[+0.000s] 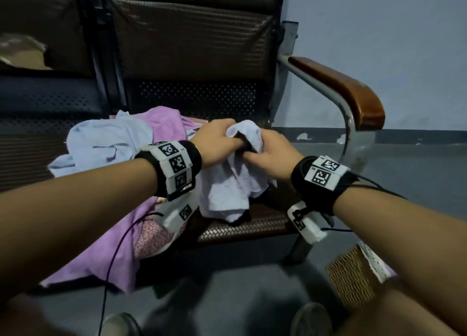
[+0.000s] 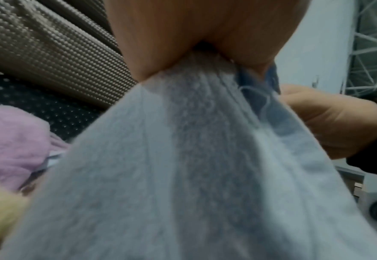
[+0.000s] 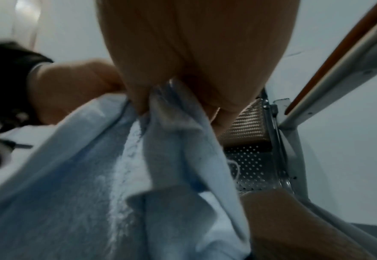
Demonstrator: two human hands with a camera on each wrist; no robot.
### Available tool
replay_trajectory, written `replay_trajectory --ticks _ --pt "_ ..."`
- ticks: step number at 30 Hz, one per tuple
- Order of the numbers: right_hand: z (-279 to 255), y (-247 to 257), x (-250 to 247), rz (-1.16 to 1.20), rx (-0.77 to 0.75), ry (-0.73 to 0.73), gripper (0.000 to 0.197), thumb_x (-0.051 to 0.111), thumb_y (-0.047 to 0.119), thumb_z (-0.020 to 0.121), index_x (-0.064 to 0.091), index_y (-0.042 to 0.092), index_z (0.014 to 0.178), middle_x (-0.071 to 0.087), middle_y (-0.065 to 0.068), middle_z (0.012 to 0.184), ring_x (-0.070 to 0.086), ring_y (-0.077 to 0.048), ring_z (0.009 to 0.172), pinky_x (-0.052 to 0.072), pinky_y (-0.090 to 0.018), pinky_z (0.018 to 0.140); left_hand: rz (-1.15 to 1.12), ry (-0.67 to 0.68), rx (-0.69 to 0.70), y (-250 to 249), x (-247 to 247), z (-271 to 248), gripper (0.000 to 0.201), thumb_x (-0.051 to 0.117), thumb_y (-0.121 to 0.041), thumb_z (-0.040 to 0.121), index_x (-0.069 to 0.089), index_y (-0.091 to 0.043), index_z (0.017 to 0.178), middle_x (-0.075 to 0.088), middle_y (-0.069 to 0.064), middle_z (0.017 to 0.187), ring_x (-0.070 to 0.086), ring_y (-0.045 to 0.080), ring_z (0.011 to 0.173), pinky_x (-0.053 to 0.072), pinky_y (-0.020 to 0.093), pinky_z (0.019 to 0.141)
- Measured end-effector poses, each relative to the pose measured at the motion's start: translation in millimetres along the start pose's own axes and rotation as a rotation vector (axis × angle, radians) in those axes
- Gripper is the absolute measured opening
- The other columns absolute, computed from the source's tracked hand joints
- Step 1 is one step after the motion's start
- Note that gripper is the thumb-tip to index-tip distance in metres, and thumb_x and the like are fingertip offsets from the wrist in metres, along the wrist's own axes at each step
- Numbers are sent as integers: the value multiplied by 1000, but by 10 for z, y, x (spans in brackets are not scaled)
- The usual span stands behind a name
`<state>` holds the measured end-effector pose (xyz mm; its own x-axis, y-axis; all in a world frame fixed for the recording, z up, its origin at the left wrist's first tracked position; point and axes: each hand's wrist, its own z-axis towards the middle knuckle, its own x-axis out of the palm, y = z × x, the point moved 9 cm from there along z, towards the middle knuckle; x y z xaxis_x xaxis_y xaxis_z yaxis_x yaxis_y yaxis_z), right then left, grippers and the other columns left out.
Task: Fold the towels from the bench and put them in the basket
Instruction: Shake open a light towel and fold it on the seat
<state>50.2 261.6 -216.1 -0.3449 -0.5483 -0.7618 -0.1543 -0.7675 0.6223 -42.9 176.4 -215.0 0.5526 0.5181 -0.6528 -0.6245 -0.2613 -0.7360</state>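
- Nearest us, low right on the floor: the wicker basket (image 1: 351,280). Only a corner shows, with a white lace trim on its rim; we can't see inside, so we can't tell if any towel is in yet.
- Left hand (image 1: 214,140) and right hand (image 1: 271,151) are together above the seat, both bunched on the top edge of the pale blue towel (image 1: 227,191). It hangs crumpled from the grip, lower end resting on the woven seat.
- Left wrist view: left fingers (image 2: 152,58) pinched tight on the gathered cloth. Right wrist view: right fingers (image 3: 138,95) pinched on a fold of the same towel. Neither hand is free.
- No crease or squared edge visible; we judge we're hunting for corners, fold not started.
- Just behind and to the left, on the surface (image 1: 252,227): a second light blue towel (image 1: 101,143) lying loose, a lilac towel (image 1: 101,257) draped over the front edge and hanging toward the floor, and a pink patterned cloth (image 1: 151,237) partly under it. All unfolded.
- Farther back: the brown backrest (image 1: 192,40) and the wooden armrest (image 1: 353,93) on the right.
- Status, as a judgement: early. One towel in hand, at least two more waiting, no finished fold visible.
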Motion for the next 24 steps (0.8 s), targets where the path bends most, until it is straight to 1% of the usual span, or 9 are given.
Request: replay_trajectory --ticks 3,6,8,11,15,17,19,21,24 --pt "2 -40 -213 1 23 -113 29 51 7 85 71 19 102 74 2 95 67 -17 91 54 -37 83 43 29 -17 61 9 -37 32 64 -58 76 57 -28 83 64 -10 85 59 10 82 44 33 72" --pt "10 -89 -377 32 48 -211 34 43 3 84 70 17 99 73 1 96 66 -20 95 50 -30 77 149 81 -33 194 -9 -103 30 65 -60 76 64 -32 86 70 -11 89 64 11 86 48 32 78" --pt "21 -141 -494 133 90 -305 38 39 10 85 70 18 107 73 1 105 65 -20 102 50 -31 84 295 83 -29 288 -43 -138 21 64 -48 79 65 -28 87 70 -4 90 64 20 88 48 32 77" --pt "20 -251 -588 268 184 -380 48 37 14 87 66 27 123 68 4 123 59 -17 116 45 -32 100 332 -13 -16 373 -185 -168 20 57 -20 92 68 -14 108 71 6 101 64 29 99 49 37 83" --pt "10 -289 -448 -75 215 -229 35 46 8 85 70 21 108 72 -7 108 63 -29 104 47 -32 82 243 -105 12 375 -339 -185 22 51 -20 100 70 -11 106 72 7 102 65 26 98 50 42 86" --pt "2 -271 -327 -96 213 -125 35 57 12 83 62 25 115 68 -7 115 62 -29 109 51 -36 89 208 -175 89 249 -389 -197 23 48 -23 102 69 -15 104 71 0 103 63 18 99 47 34 86" --pt "11 -114 -126 -31 111 33 71 75 24 78 42 31 140 58 -4 129 58 -22 118 49 -34 97 192 -232 168 88 -407 -207 24 48 -26 102 70 -17 100 63 -7 106 56 9 103 41 27 89" --pt "1 80 49 17 29 125 85 83 40 71 37 36 143 56 4 133 57 -12 119 48 -29 97 135 -239 181 -21 -368 -204 27 50 -29 101 69 -15 89 63 -5 89 56 12 86 46 33 81" --pt "61 221 48 -27 -6 38 23 68 32 85 64 26 106 69 6 98 64 -11 91 49 -33 79 34 -270 162 -116 -326 -210 33 52 -38 98 63 -18 73 61 -6 66 55 10 65 47 36 65"
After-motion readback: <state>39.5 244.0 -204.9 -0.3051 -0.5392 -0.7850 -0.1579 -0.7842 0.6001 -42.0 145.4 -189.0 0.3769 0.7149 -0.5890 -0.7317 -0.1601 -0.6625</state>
